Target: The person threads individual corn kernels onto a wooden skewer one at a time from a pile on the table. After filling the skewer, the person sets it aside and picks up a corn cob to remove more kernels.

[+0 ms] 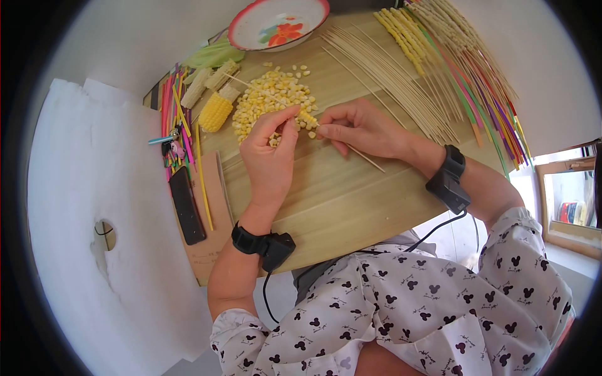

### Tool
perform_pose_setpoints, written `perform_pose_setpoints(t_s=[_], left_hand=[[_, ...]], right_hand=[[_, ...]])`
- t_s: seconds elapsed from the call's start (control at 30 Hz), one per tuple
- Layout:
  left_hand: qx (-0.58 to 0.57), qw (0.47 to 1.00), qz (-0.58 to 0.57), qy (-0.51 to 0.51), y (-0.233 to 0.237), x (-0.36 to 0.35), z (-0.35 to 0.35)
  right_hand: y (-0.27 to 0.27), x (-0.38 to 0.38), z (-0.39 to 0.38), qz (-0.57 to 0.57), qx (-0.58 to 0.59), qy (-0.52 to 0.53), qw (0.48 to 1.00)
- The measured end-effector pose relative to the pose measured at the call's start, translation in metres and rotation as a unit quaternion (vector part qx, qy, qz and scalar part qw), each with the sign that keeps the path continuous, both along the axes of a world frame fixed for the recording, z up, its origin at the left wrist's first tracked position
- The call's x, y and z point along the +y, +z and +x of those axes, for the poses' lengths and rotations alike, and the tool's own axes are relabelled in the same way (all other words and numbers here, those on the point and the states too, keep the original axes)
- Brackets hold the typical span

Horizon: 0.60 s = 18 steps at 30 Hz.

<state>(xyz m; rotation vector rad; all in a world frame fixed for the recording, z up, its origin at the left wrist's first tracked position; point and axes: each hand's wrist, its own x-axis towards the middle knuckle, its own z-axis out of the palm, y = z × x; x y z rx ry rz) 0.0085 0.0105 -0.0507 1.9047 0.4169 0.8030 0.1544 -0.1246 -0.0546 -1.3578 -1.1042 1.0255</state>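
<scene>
My right hand (360,128) pinches a thin wooden skewer (367,159) between thumb and fingers; the near end sticks out below the hand. A short row of yellow corn kernels (306,119) is threaded on it, between my two hands. With thumb and forefinger closed, my left hand (271,153) grips at the skewer just past those kernels; its fingertips partly hide what lies between them. Beneath and beyond the hands spreads a pile of loose kernels (271,94). A half-stripped corn cob (215,113) lies left of the pile, near bare cobs (197,88).
An enamel basin (251,42) stands at the back. Bare skewers (392,78) lie at right, beside kernel-covered skewers (401,41) and coloured sticks (495,122). At left are a black phone (187,207), cardboard (216,188) and more coloured sticks (168,106).
</scene>
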Motion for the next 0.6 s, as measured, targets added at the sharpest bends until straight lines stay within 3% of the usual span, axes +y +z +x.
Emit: perform_pose_setpoints(t_s=[0.37, 0.6], left_hand=[[-0.006, 1.000, -0.015, -0.013, -0.0021, 0.0003, 0.0002], [0.015, 1.000, -0.012, 0.000, 0.0050, 0.0008, 0.0039]], right_hand=[[-0.0054, 0.0014, 0.0014, 0.019, 0.001, 0.012, 1.000], [-0.0007, 0.0030, 0.0042, 0.022, 0.018, -0.033, 0.999]])
